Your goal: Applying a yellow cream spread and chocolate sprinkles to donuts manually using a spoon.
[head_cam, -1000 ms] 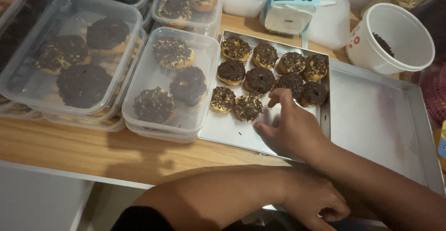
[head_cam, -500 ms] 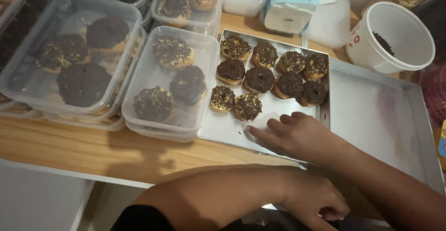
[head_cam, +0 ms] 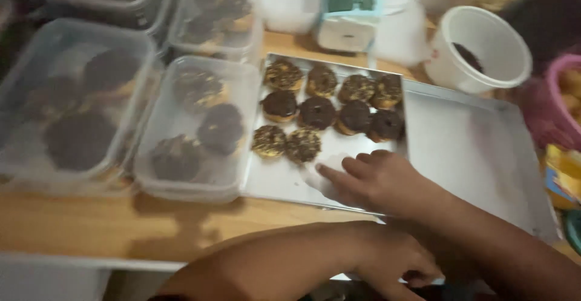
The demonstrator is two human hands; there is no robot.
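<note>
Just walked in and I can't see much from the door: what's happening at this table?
A person's right hand lies flat on the bare front part of a small metal tray, just below ten chocolate-topped doughnuts. Their left hand is lower, at the table's edge; whether it holds anything is unclear. Clear lidded tubs with more doughnuts sit to the left, a white cup behind.
</note>
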